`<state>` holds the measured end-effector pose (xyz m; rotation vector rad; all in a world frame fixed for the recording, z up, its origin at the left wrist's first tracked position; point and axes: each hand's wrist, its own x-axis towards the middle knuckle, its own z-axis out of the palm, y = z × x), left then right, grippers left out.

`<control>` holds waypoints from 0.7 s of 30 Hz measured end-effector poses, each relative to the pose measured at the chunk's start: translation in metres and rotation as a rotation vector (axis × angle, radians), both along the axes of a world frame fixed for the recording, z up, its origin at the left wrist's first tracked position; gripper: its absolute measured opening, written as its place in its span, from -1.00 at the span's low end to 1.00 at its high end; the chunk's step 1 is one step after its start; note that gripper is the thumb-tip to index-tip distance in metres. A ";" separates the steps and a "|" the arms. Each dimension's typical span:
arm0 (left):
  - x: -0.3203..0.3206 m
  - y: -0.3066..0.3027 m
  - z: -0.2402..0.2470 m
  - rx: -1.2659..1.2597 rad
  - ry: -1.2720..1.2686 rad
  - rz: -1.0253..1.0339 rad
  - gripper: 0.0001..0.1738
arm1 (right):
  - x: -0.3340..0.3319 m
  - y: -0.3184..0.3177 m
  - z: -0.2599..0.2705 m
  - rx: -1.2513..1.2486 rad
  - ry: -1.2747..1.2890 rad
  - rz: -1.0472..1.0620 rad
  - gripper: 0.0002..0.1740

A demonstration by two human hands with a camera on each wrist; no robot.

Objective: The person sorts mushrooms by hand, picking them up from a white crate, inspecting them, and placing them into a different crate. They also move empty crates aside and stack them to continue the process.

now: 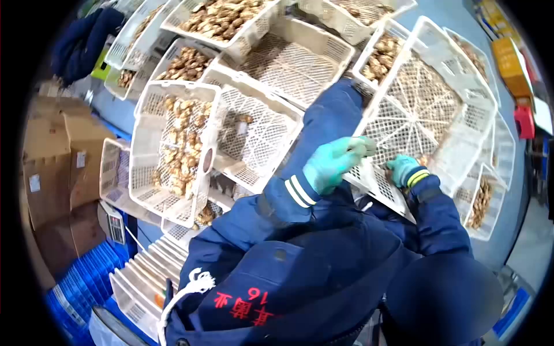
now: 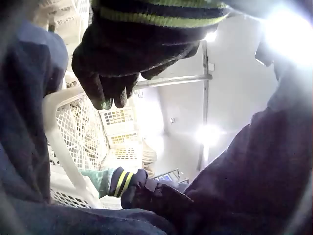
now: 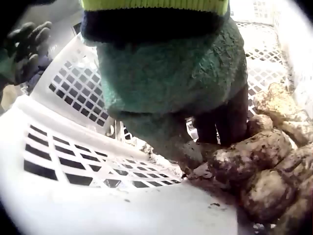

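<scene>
Both hands wear green gloves. My left hand (image 1: 334,162) is raised beside the near left edge of a large white mesh crate (image 1: 413,122) set before my body. In the left wrist view that hand (image 2: 134,56) shows dark against the light, its fingers hanging loosely with nothing in them. My right hand (image 1: 403,170) reaches into the crate's near corner. Seen from the right wrist, this hand (image 3: 168,83) has its thumb and fingers around the end of a dirt-streaked brown mushroom (image 3: 254,154). More mushrooms (image 3: 266,196) lie against it; the fingertips are partly hidden.
A crate of mushrooms (image 1: 182,153) stands to the left, beside one holding a single small piece (image 1: 244,119). Further mushroom crates (image 1: 222,20) fill the far side. Cardboard boxes (image 1: 49,155), a scale (image 1: 114,224) and stacked crates (image 1: 144,282) are at left.
</scene>
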<state>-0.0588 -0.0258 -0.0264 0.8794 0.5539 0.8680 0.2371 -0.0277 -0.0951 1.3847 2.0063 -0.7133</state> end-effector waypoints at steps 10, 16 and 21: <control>-0.015 0.006 -0.007 -0.108 -0.085 0.003 -0.55 | 0.005 -0.008 -0.011 0.060 0.027 -0.013 -0.78; -0.021 0.003 -0.008 -0.084 -0.067 0.040 -0.56 | 0.031 -0.003 -0.018 0.165 0.155 -0.264 -0.83; -0.015 -0.002 -0.009 -0.299 -0.204 -0.024 -0.61 | -0.027 -0.008 0.091 -0.007 1.218 -1.005 -0.51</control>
